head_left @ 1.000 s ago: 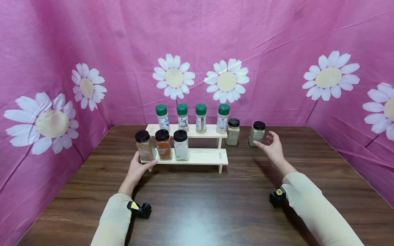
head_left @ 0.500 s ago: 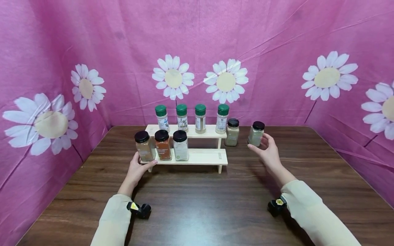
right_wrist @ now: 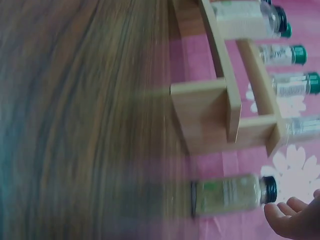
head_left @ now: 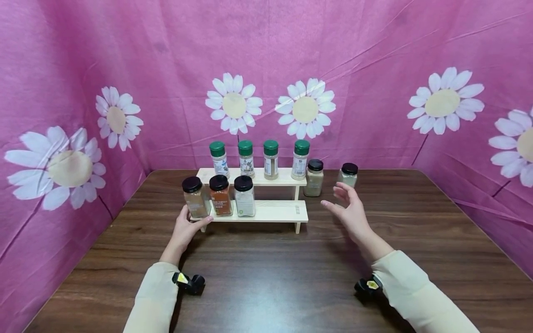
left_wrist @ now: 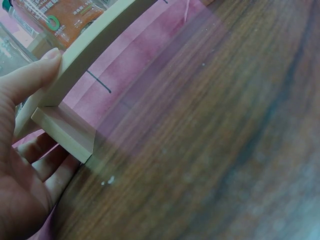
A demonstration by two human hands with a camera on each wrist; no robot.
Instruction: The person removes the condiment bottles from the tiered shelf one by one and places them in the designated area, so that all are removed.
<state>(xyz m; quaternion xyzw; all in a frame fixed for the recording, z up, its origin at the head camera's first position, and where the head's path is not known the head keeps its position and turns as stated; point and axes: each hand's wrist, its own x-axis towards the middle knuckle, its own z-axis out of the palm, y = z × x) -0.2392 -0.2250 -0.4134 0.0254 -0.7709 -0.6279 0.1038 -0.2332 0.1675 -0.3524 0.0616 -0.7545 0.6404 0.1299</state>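
My left hand [head_left: 185, 231] grips the left end of a two-tier wooden spice rack [head_left: 275, 212]. In the left wrist view its thumb [left_wrist: 42, 70] lies over the shelf edge, with the other fingers behind the rack's leg [left_wrist: 67, 130]. Three black-capped jars stand on the lower tier: a brown one [head_left: 196, 199] by that hand, a red one [head_left: 221, 196] and a pale one [head_left: 244, 198]. My right hand [head_left: 351, 217] holds nothing, its fingers spread in the air. Beyond it stand a greenish spice jar [head_left: 314, 180] and another black-capped jar [head_left: 348, 175], its lower part hidden.
Several green-capped shakers, such as one at the right end [head_left: 300, 162], line the upper tier. The rack stands on a dark wood table [head_left: 258, 277]. A pink cloth [head_left: 366, 37] with white daisies hangs behind and at both sides.
My right hand reached the far right jar, then drew back from it, moving left and nearer to me. That jar now stands slightly farther back. The left hand has stayed at the rack.
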